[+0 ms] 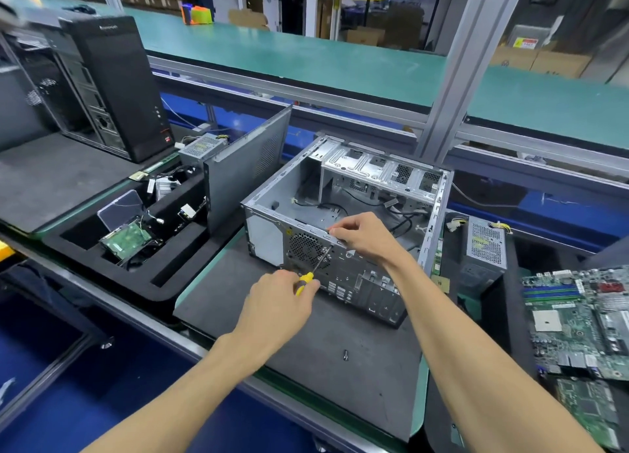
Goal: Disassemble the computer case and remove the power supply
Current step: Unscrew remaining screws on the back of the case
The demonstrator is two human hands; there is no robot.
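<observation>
An open grey computer case (374, 166) lies on its side on a dark mat (340, 367), its rear panel facing me. My left hand (279, 299) grips a yellow-handled screwdriver (306, 279); the shaft points up at the rear panel beside the round fan grille (303, 248). My right hand (360, 234) pinches the top rear edge of the case near the screwdriver tip. The inside of the case shows loose black cables and a drive cage. A grey power supply (485, 245) stands outside the case at its right.
A detached side panel (248, 166) stands left of the case. The black foam tray (136, 275) holds a hard drive (126, 241) and small parts. Another power supply (200, 146) and a black tower (112, 85) sit behind. Motherboards (578, 316) lie right. A loose screw (345, 354) rests on the mat.
</observation>
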